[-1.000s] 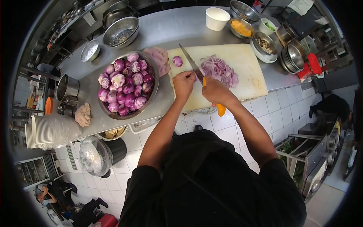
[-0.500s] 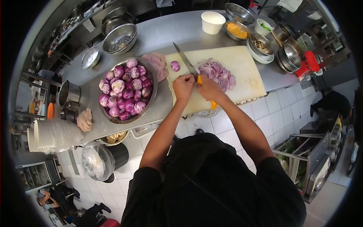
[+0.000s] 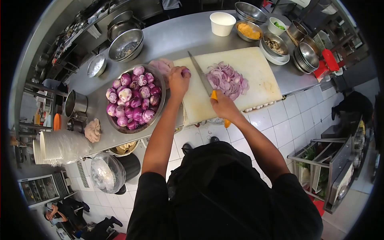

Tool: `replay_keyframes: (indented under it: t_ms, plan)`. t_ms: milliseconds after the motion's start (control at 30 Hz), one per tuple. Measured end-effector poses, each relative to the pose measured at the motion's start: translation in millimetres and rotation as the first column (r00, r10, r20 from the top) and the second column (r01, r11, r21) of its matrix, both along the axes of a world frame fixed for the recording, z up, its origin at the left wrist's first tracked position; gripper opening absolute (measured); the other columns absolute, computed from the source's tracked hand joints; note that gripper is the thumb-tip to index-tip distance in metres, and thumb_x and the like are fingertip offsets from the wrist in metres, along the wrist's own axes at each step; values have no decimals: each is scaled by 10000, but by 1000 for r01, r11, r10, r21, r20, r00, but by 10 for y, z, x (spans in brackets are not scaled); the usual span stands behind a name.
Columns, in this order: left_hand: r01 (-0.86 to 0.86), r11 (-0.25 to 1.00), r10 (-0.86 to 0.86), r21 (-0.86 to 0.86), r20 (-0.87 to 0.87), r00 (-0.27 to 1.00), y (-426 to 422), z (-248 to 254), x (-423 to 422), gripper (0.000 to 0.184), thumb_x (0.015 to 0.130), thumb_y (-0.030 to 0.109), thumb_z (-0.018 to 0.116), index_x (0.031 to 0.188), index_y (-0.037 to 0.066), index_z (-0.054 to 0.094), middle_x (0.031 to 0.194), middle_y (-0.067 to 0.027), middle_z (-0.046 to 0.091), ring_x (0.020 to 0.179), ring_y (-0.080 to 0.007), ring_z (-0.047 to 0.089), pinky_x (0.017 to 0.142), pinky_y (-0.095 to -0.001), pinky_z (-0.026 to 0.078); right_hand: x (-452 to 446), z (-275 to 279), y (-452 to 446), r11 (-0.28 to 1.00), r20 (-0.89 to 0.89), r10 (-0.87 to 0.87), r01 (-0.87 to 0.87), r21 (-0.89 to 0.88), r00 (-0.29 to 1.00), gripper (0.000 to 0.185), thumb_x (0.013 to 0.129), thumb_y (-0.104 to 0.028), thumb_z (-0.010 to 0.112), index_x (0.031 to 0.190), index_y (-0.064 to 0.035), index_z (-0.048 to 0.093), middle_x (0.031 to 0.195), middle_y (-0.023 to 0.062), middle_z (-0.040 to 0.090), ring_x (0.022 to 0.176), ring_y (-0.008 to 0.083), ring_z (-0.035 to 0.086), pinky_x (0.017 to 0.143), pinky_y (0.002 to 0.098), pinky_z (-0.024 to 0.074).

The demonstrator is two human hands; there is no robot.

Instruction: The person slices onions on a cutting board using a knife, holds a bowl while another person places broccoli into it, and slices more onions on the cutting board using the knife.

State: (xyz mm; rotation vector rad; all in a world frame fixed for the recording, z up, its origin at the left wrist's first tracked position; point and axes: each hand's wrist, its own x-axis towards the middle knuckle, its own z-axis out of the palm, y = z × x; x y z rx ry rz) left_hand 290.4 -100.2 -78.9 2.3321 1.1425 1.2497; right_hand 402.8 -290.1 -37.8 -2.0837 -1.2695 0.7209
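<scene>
My left hand (image 3: 179, 83) is closed round a piece of red onion (image 3: 186, 73) at the upper left corner of the white cutting board (image 3: 262, 72). My right hand (image 3: 224, 106) grips the orange handle of a long knife (image 3: 200, 73), whose blade lies slanted over the board, its tip toward the upper left. Just right of the blade is a heap of sliced red onion (image 3: 228, 80). Left of the board stands a wide metal bowl (image 3: 161, 105) full of peeled red onions (image 3: 136, 96). A pinkish cloth (image 3: 160, 66) lies partly behind my left hand.
At the back stand a white tub (image 3: 222, 25), a bowl of orange food (image 3: 249, 30) and more metal bowls (image 3: 308, 56). Stacked white containers (image 3: 50, 146) are at the left end, with a lined bin (image 3: 108, 172) below. Co-workers (image 3: 56, 212) show at lower left.
My left hand has moved up and left from beside the blade to the small onion piece and closed on it. The knife has stayed in my right hand, a little lower.
</scene>
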Motion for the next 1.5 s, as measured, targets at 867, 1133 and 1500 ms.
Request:
replay_keyframes:
  t_ms: [867,1133,1500]
  plan:
    - [112,975,-62,-192,247,967,-606,-30,3,204,776,61,673,976,19,671,1007,-120,627,856,-260,639,769,-324,522,150,531,594,974,-128,158,-175,-140,979,364,907,-171,497,1119,106,396,765,269,627,493,314,625,452,393,512]
    - [118,974,-63,-192,271,960,-563,-12,-16,191,758,86,685,935,19,656,968,-125,619,866,-306,607,778,-376,489,-34,385,622,973,-123,92,-115,-199,988,348,902,-161,477,1136,86,409,808,239,627,482,298,615,442,375,516]
    - [105,978,-41,-180,325,945,-589,-36,-6,109,844,30,626,931,-31,651,925,-142,641,736,-257,637,677,-335,514,-30,415,593,966,-86,117,-133,-223,989,369,895,-151,460,1138,115,385,812,266,634,485,312,627,462,394,520]
